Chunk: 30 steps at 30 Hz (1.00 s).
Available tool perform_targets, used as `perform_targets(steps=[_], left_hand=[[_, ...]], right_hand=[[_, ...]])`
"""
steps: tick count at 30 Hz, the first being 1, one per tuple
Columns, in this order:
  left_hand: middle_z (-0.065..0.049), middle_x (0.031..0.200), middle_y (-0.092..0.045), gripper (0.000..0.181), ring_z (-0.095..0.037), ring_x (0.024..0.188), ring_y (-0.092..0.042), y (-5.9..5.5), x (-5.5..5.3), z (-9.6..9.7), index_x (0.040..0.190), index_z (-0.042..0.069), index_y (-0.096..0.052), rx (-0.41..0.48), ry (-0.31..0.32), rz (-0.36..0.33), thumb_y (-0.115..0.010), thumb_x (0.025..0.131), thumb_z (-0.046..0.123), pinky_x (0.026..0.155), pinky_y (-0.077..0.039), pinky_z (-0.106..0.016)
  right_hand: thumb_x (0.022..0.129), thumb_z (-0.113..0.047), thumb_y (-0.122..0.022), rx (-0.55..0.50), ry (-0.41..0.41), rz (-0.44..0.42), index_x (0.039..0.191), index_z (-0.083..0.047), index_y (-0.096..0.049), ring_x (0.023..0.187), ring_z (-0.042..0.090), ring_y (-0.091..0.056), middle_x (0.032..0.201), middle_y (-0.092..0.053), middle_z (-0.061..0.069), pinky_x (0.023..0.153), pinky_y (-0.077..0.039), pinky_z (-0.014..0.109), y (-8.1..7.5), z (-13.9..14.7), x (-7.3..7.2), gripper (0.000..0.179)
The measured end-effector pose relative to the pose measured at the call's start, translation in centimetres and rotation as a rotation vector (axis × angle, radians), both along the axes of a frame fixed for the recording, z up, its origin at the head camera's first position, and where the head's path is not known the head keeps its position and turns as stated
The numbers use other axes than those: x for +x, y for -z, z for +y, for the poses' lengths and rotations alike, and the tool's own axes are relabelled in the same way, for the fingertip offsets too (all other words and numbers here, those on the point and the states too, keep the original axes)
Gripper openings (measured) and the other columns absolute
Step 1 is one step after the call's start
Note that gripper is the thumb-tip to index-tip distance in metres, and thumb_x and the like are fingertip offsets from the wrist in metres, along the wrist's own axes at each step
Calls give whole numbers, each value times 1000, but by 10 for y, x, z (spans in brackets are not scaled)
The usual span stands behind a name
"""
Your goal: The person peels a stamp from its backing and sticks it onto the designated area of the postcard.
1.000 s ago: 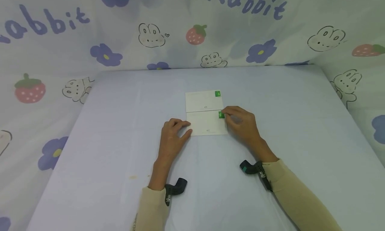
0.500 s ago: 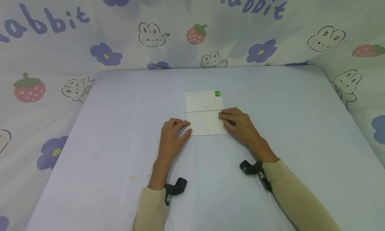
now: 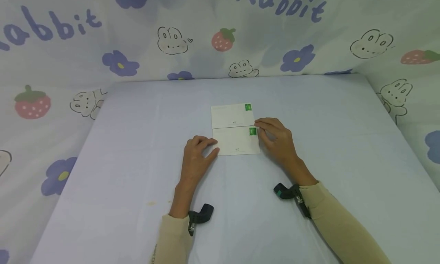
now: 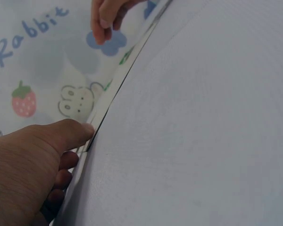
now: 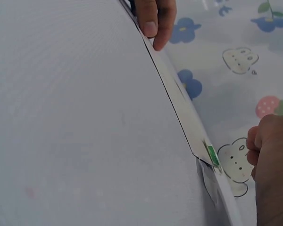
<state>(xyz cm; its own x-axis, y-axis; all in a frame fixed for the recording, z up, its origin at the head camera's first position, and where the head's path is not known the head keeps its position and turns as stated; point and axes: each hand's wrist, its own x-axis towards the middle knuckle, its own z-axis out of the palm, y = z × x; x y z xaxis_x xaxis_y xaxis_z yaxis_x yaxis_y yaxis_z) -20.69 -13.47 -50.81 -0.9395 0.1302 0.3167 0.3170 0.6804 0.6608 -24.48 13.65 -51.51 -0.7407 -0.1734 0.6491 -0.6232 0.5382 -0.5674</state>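
Observation:
Two white envelopes lie edge to edge on the table, the far envelope [image 3: 230,115] above the near envelope [image 3: 233,142] in the head view. Each bears a green stamp at its upper right corner: the far stamp [image 3: 248,107] and the near stamp [image 3: 253,131]. My left hand [image 3: 198,157] rests its thumb and fingertips on the near envelope's left edge, bent slightly and spread apart. Just right of the near stamp, my right hand [image 3: 276,138] hovers with fingers extended leftward, holding nothing. In the right wrist view that hand appears raised above the surface.
A white cloth covers the table [image 3: 137,141]. Behind it and at both sides hangs a curtain [image 3: 199,57] printed with rabbits, strawberries and flowers. A black wrist camera [image 3: 203,214] sits on the left wrist and another wrist camera [image 3: 288,193] on the right.
My right hand covered and pressed the near stamp half a second ago. It has since moved up and right off it, uncovering the whole stamp. The left hand stays in place.

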Motion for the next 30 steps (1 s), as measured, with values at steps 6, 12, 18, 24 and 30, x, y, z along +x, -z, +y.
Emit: perform_targets(steps=[6, 12, 18, 24, 30], left_hand=[[-8, 105, -60, 21, -29, 95, -53, 1, -1, 0, 106, 8, -76, 0, 0, 0, -81, 86, 12, 85, -42, -40], [-7, 105, -60, 21, -28, 96, -53, 1, 0, 0, 107, 9, -76, -6, -5, -8, -80, 87, 12, 85, -42, -40], [-7, 105, -60, 21, -28, 95, -53, 1, -1, 0, 106, 9, -76, -11, -2, 4, -80, 86, 12, 84, -42, -39], [-8, 105, -60, 21, -29, 95, -53, 2, -2, 0, 106, 8, -76, -13, 3, 14, -80, 86, 12, 85, -42, -40], [-9, 105, -60, 21, -30, 94, -53, 3, -1, -1, 106, 7, -76, -5, 10, 22, -80, 86, 12, 85, -42, -41]], right_hand=[[88, 8, -68, 46, -32, -73, 107, 2, -76, 114, 26, -62, 116, -69, 10, 99, -48, 28, 5, 0, 1, 21], [90, 4, -70, 117, -41, -184, 109, -1, -76, 118, 24, -61, 120, -68, 9, 99, -48, 30, 7, 0, 1, 21], [91, 1, -70, 181, -38, -235, 112, -2, -76, 122, 23, -58, 123, -67, 8, 100, -48, 33, 6, 0, 2, 21], [92, 2, -69, 191, -24, -157, 112, 0, -75, 121, 23, -58, 122, -68, 8, 101, -47, 31, 4, 0, 2, 21], [90, 11, -64, 61, 10, 80, 107, 5, -74, 114, 26, -61, 117, -70, 10, 99, -48, 29, -2, -1, 1, 21]])
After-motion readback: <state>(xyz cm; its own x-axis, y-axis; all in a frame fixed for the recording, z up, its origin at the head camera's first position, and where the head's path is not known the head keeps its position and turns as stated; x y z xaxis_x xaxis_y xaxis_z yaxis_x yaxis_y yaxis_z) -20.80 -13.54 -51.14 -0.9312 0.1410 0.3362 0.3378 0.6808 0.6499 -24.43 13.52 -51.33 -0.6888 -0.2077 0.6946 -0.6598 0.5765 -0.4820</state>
